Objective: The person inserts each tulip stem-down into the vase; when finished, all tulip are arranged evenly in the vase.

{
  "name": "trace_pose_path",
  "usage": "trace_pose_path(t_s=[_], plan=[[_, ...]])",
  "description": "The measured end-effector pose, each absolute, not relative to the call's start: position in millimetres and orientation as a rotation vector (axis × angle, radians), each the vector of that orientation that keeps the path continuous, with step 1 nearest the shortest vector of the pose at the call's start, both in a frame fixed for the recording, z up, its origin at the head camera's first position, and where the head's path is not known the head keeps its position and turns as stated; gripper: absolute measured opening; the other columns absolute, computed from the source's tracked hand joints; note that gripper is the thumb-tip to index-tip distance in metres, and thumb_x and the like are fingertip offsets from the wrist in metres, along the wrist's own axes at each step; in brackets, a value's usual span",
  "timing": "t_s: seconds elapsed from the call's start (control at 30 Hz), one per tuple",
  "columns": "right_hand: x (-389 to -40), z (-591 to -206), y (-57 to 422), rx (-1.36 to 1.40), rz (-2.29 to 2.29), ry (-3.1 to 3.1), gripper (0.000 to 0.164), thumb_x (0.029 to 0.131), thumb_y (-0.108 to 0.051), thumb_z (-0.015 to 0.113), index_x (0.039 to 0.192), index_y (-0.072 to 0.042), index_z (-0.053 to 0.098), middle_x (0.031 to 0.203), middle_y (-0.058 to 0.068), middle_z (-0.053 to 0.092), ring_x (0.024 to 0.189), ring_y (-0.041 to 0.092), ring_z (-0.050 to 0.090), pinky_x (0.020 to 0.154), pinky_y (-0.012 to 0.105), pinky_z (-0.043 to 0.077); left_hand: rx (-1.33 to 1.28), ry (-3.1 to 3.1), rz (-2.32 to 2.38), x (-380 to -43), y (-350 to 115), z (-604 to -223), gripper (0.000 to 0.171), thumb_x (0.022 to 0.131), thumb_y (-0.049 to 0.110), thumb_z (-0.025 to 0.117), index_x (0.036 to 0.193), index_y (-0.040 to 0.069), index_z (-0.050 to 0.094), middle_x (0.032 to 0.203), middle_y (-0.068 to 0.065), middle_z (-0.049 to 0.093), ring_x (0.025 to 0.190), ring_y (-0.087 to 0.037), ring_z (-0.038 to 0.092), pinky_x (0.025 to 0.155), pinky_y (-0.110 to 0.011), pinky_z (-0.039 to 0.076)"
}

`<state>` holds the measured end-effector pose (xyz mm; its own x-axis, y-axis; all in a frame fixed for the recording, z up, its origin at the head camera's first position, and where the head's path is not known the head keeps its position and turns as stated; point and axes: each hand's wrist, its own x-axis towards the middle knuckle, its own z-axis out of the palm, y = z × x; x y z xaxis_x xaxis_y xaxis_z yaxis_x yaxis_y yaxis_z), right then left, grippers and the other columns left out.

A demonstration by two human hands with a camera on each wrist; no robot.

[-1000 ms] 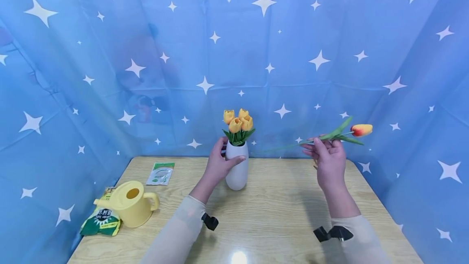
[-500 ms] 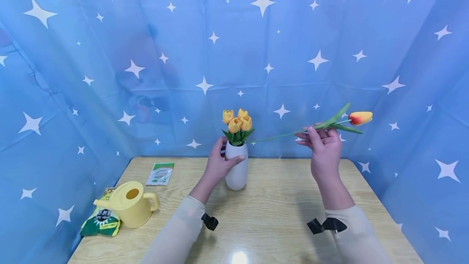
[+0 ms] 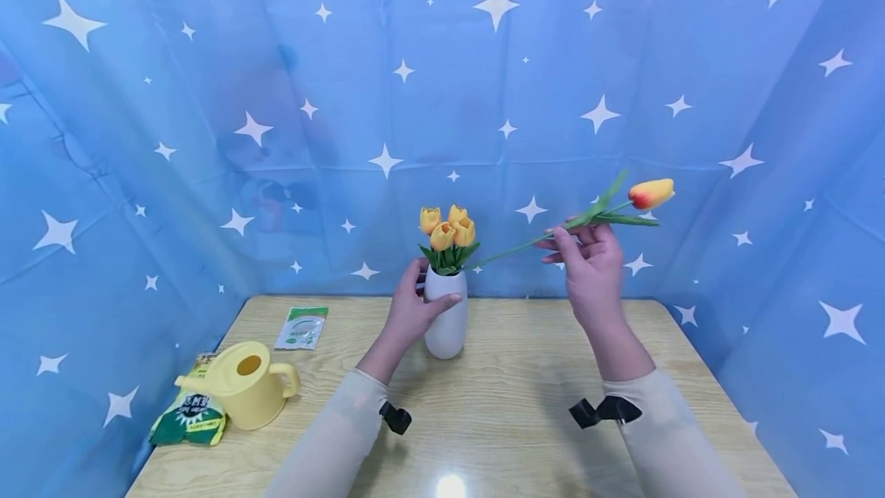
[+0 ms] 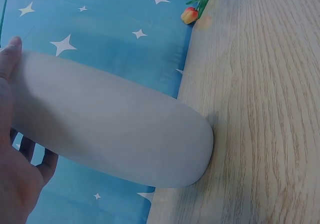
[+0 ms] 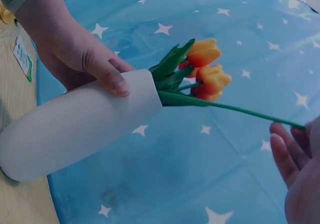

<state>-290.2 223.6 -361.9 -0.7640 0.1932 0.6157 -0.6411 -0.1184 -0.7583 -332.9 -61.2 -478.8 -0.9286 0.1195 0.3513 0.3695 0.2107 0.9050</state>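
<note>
The red-and-yellow tulip (image 3: 651, 194) slants above the wooden table (image 3: 512, 398), stem end at the mouth of the upright white vase (image 3: 448, 333); whether it is inserted cannot be determined. The right hand (image 3: 594, 273) pinches the stem. The left hand (image 3: 409, 312) grips the vase's upper part. Yellow tulips (image 3: 443, 236) occupy the vase. A yellow watering can (image 3: 252, 398) stands left.

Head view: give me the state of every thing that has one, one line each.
White vase: upright, gripped by the left hand.
Yellow tulips: standing in the vase.
Red-and-yellow tulip: tilted, held in the right hand; stem end by the vase mouth, inside or not unclear.
Watering can: upright, opening uncovered.
Green bag: lying down, partly hidden by the can.
Packet: lying flat.
</note>
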Motion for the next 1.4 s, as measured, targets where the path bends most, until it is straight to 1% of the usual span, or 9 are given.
trace_pose_path(t_s=[0.07, 0.23, 0.47, 0.57, 0.67, 0.8, 1.03, 1.23, 1.4], plan=[[-291.6, -359.4, 219.2, 0.532, 1.907, -1.625, 0.018, 0.107, -0.004, 0.071, 0.122, 0.000, 0.062, 0.108, 0.019, 0.076, 0.089, 0.020, 0.082, 0.074, 0.035, 0.066, -0.464, -2.280, -1.790, -332.3, -60.9, -478.2, 0.076, 0.088, 0.051, 0.094, 0.147, 0.023, 0.056, 0.138, -0.001, 0.063, 0.128, -0.032, 0.061, 0.104, -0.059, 0.056], [-291.8, -351.8, 209.5, 0.573, 1.842, -1.676, 0.018, 0.106, -0.003, 0.073, 0.122, -0.007, 0.065, 0.107, 0.016, 0.076, 0.087, 0.019, 0.081, 0.072, 0.033, 0.065, -0.459, -2.287, -1.788, -331.4, -60.3, -477.0, 0.075, 0.088, 0.050, 0.094, 0.147, 0.024, 0.056, 0.139, 0.000, 0.062, 0.128, -0.027, 0.061, 0.105, -0.057, 0.055], [-291.3, -344.9, 199.9, 0.612, 1.697, -1.743, 0.020, 0.108, -0.002, 0.070, 0.125, 0.003, 0.062, 0.105, 0.014, 0.075, 0.088, 0.017, 0.079, 0.072, 0.028, 0.063, -0.464, -2.275, -1.802, -330.4, -61.1, -476.7, 0.075, 0.088, 0.050, 0.094, 0.148, 0.025, 0.056, 0.139, -0.001, 0.062, 0.127, -0.027, 0.061, 0.105, -0.058, 0.055], [-291.8, -346.5, 195.6, 0.629, 1.654, -1.799, 0.021, 0.109, -0.003, 0.069, 0.126, 0.005, 0.060, 0.105, 0.013, 0.074, 0.091, 0.016, 0.078, 0.073, 0.028, 0.063, -0.473, -2.271, -1.800, -330.7, -61.6, -477.5, 0.075, 0.089, 0.050, 0.094, 0.148, 0.025, 0.056, 0.138, -0.001, 0.063, 0.127, -0.027, 0.061, 0.104, -0.058, 0.056], [-291.2, -347.6, 191.5, 0.649, 1.633, -1.836, 0.022, 0.110, -0.005, 0.068, 0.128, 0.004, 0.060, 0.106, 0.013, 0.073, 0.092, 0.018, 0.077, 0.074, 0.028, 0.063, -0.482, -2.275, -1.789, -331.2, -61.7, -477.9, 0.074, 0.089, 0.051, 0.093, 0.147, 0.025, 0.056, 0.138, 0.000, 0.063, 0.127, -0.027, 0.061, 0.104, -0.057, 0.056], [-290.4, -345.5, 186.6, 0.677, 1.600, -1.846, 0.021, 0.110, -0.006, 0.068, 0.130, -0.003, 0.062, 0.109, 0.014, 0.072, 0.094, 0.019, 0.077, 0.075, 0.029, 0.064, -0.486, -2.278, -1.783, -331.8, -61.4, -478.5, 0.074, 0.089, 0.053, 0.092, 0.147, 0.026, 0.056, 0.138, 0.001, 0.063, 0.127, -0.026, 0.061, 0.104, -0.057, 0.056], [-290.8, -344.4, 181.5, 0.707, 1.565, -1.831, 0.025, 0.112, -0.003, 0.063, 0.135, 0.006, 0.058, 0.110, 0.018, 0.070, 0.094, 0.018, 0.074, 0.074, 0.029, 0.062, -0.481, -2.274, -1.787, -331.6, -61.1, -478.3, 0.075, 0.089, 0.053, 0.092, 0.148, 0.026, 0.056, 0.138, 0.001, 0.063, 0.126, -0.026, 0.061, 0.103, -0.057, 0.056], [-290.2, -347.7, 175.7, 0.709, 1.572, -1.895, 0.021, 0.113, -0.007, 0.063, 0.133, 0.000, 0.060, 0.106, 0.016, 0.071, 0.094, 0.023, 0.073, 0.073, 0.029, 0.062, -0.475, -2.279, -1.788, -330.9, -60.9, -477.4, 0.076, 0.089, 0.054, 0.092, 0.149, 0.026, 0.055, 0.138, 0.001, 0.063, 0.127, -0.026, 0.061, 0.104, -0.057, 0.056], [-291.0, -352.9, 169.6, 0.700, 1.567, -1.962, 0.021, 0.111, -0.011, 0.068, 0.130, -0.004, 0.063, 0.108, 0.017, 0.075, 0.095, 0.027, 0.075, 0.076, 0.035, 0.064, -0.471, -2.280, -1.789, -331.3, -61.0, -477.5, 0.077, 0.088, 0.056, 0.092, 0.149, 0.027, 0.055, 0.139, 0.002, 0.062, 0.127, -0.025, 0.061, 0.104, -0.058, 0.056]])
